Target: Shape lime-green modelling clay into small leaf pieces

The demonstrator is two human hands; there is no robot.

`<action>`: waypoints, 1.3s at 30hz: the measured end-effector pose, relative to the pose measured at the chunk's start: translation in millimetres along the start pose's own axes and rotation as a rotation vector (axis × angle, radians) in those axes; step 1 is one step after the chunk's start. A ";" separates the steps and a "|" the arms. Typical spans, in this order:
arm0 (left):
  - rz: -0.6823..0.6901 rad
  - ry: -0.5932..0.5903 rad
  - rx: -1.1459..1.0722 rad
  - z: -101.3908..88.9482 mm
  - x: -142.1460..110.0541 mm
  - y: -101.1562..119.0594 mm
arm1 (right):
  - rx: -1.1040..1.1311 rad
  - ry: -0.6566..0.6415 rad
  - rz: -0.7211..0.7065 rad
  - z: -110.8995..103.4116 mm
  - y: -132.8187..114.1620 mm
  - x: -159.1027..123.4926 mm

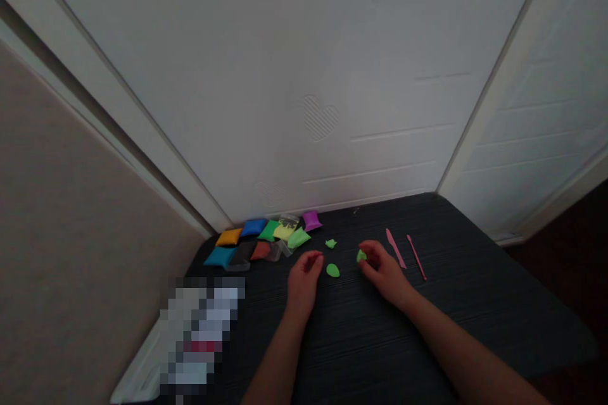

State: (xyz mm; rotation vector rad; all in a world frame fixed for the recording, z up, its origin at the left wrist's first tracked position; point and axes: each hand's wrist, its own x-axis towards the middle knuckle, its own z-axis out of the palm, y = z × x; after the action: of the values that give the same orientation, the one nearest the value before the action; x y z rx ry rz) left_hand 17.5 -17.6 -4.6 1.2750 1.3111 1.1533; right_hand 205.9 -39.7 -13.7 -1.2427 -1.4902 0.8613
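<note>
My right hand (384,272) pinches a small lump of light green modelling clay (361,255) between thumb and fingers, just above the dark table. My left hand (304,281) is closed, thumb and fingertips drawn together; whether anything sits in them is hidden. Between the hands a flattened green clay oval (333,271) lies on the table, close to the left fingertips. Slightly behind it rests a small, uneven green clay piece (331,243). Right of my right hand are a pink plastic knife (396,248) and a thin pink modelling stick (417,257).
Several coloured clay packets, among them blue (253,227), purple (312,221) and teal (220,257), lie at the table's back left. A light green packet (299,238) is nearest my left hand. A white panel (323,158) borders the table (361,342); a blurred-out white item (147,364) is front left.
</note>
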 end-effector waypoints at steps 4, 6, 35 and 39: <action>0.211 0.034 0.404 -4.5 6.8 -11.1 | -0.123 -0.042 -0.060 -4.7 1.6 3.1; 0.283 -0.003 0.524 -2.8 6.4 -15.4 | -0.127 -0.048 -0.077 -4.7 1.6 4.1; 0.007 -0.241 -0.049 13.0 -5.3 -8.7 | -0.305 -0.163 -0.101 3.7 -8.1 -0.6; 0.001 -0.279 -0.050 16.2 -7.9 -6.7 | -0.349 -0.166 -0.149 4.6 -7.1 -1.0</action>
State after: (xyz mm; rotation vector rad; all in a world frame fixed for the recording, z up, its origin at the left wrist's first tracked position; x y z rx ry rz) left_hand 32.9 -25.3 -12.9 1.3452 1.0700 0.9629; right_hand 199.4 -42.0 -8.6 -1.3122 -1.9020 0.6343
